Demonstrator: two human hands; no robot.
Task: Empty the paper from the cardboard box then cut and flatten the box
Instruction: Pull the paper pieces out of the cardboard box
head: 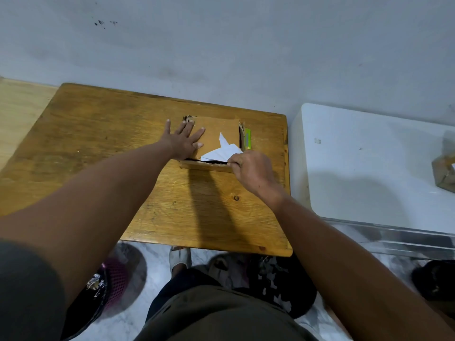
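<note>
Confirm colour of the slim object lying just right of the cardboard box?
Bright lime green, lying beside the cardboard box; seen best in the head view.

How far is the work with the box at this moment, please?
Nothing looks finished. In hand: the left hand presses flat on the brown cardboard box while the right hand pulls white paper from its near opening. Left: cutting and flattening; the green cutter lies untouched beside the box.
</note>
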